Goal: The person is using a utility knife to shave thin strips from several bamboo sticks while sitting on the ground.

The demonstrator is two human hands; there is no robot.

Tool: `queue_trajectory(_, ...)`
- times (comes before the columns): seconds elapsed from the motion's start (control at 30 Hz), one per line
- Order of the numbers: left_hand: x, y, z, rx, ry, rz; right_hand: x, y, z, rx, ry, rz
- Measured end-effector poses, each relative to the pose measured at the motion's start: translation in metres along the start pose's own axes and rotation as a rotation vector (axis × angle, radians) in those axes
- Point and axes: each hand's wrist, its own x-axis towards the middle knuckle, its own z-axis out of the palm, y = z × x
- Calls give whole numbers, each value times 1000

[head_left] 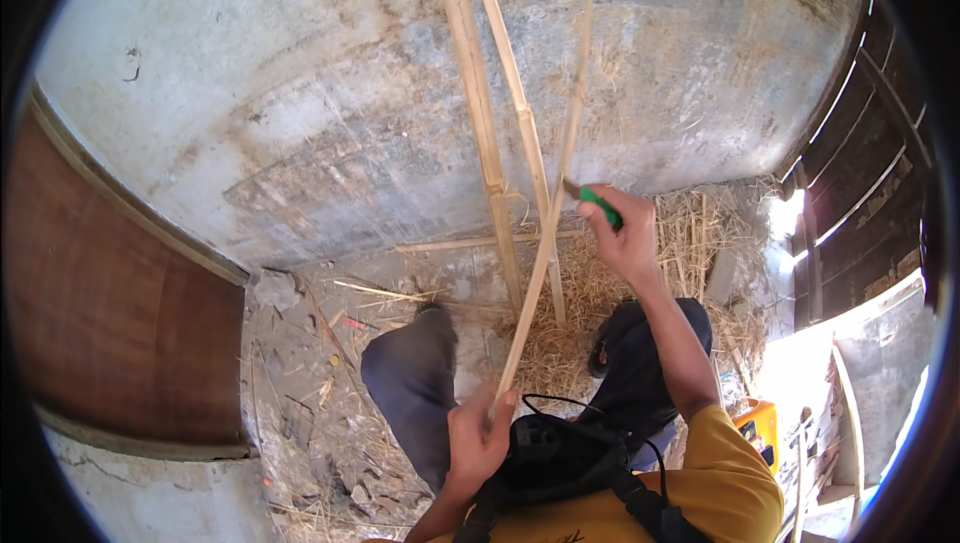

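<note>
My left hand [478,433] grips the near end of a long bamboo strip [545,233] that slants up toward the wall. My right hand [622,228] holds a green-handled knife [596,202] with its blade laid against that strip about midway along it. Two more bamboo strips [480,113] lean against the grey wall just left of the one I hold. My legs in dark trousers [415,383] show below, and a black bag [560,458] hangs on my chest.
A heap of straw-like shavings [690,243] lies on the ground by the wall. Rubble and splinters litter the floor at the left [310,383]. A brown wooden panel [110,313] stands at the left, dark wooden slats [870,173] at the right, and an orange object [758,423] near my right side.
</note>
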Motion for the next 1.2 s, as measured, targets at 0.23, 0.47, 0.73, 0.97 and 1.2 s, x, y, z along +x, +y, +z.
queue_trajectory(0.23, -20, -16, -8, -8, -69, -75, 31, 22, -21, -15, 41, 217)
queue_trajectory(0.47, -8, -27, -8, -120, 32, -48, 0, 16, 0, 103, -102, 185)
queue_trajectory(0.73, 12, -7, -10, -379, -22, -164, -49, -19, 36, 172, -272, -319)
queue_trajectory(0.97, 21, 16, -13, -510, -79, -253, -61, -35, 43, 156, -377, -428)
queue_trajectory(1.2, 26, 6, -7, -354, 29, -77, -61, -42, 40, 127, -367, -408)
